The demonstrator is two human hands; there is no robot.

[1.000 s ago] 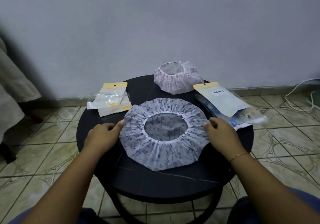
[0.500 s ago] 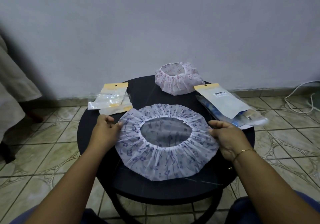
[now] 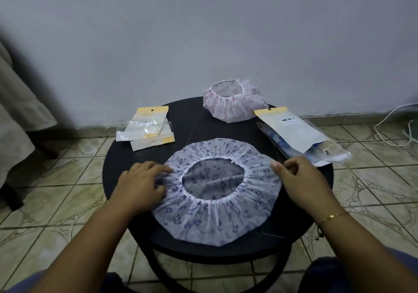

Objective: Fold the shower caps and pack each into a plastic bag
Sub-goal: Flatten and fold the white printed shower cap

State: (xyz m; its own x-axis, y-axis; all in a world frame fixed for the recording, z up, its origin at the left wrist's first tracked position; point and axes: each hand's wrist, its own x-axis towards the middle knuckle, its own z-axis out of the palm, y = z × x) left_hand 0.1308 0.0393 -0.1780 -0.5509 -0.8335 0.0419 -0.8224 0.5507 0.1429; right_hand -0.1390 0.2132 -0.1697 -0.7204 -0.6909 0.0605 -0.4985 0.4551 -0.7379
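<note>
A white shower cap with blue print (image 3: 214, 220) lies flat on the round black table (image 3: 226, 247), its elastic opening facing up. My left hand (image 3: 140, 184) lies palm down on the cap's left edge, and the fabric bunches between its fingers. My right hand (image 3: 300, 177) pinches the cap's right edge between thumb and curled fingers. A second cap with pink print (image 3: 235, 105) sits puffed up at the table's far edge. Empty plastic bags with yellow headers (image 3: 147, 126) lie at the far left of the table.
Packed bags with a barcode label (image 3: 294, 132) lie at the table's right and overhang its rim. The wall stands close behind the table. A white cable (image 3: 389, 120) runs over the tiled floor at right. Pale cloth (image 3: 13, 111) hangs at left.
The blue-print cap was held stretched and slightly lifted half a second ago; it now lies flat. My left hand has slid further onto its left edge.
</note>
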